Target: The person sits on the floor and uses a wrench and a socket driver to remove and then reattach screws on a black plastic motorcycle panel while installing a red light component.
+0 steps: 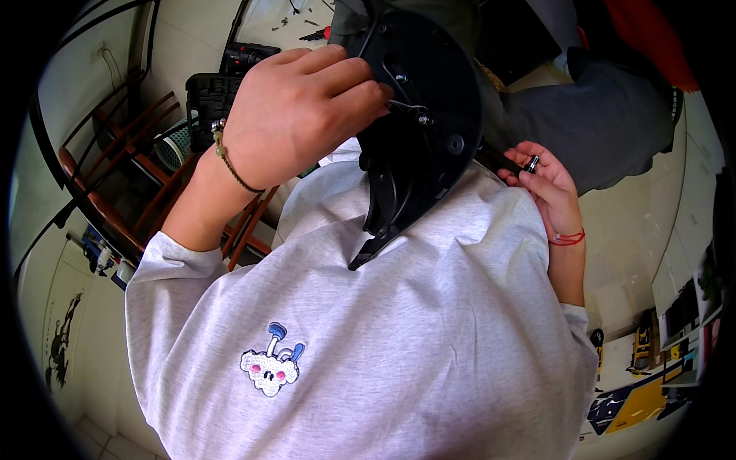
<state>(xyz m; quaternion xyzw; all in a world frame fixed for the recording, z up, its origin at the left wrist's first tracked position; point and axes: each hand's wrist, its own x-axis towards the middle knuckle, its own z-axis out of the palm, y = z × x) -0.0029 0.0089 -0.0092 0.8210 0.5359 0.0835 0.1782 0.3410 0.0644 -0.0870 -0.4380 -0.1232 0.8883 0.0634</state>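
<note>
Well to the left of the left hand's fingers stands a brown wooden chair (115, 205), with a pale mesh basket (172, 146) nearer to them. Next comes a black plastic tool case (211, 100), partly covered by the left wrist; a black power tool (249, 55) sits just above it, beyond the knuckles. A cord bracelet with greenish beads (220, 146) circles the wrist behind the fingers.

The left hand (310, 100) has its fingers bent and drawn close together at the left edge of a curved, glossy black shell (452, 100); their tips are hidden, so I cannot tell whether they grip it. A thin silvery wire (406, 105) runs over the shell just right of these fingers. The shell lies between the two hands, its narrow lower end against the light grey shirt (429, 345) below the fingers.

The right hand (550, 184) has its fingers curled closed around a slim dark rod (506, 161) with a shiny metal end (532, 163), the thumb pressed along it. A red cord bracelet (567, 239) sits below those fingers, and a dark grey trouser leg (598, 115) extends above and right of them.
</note>
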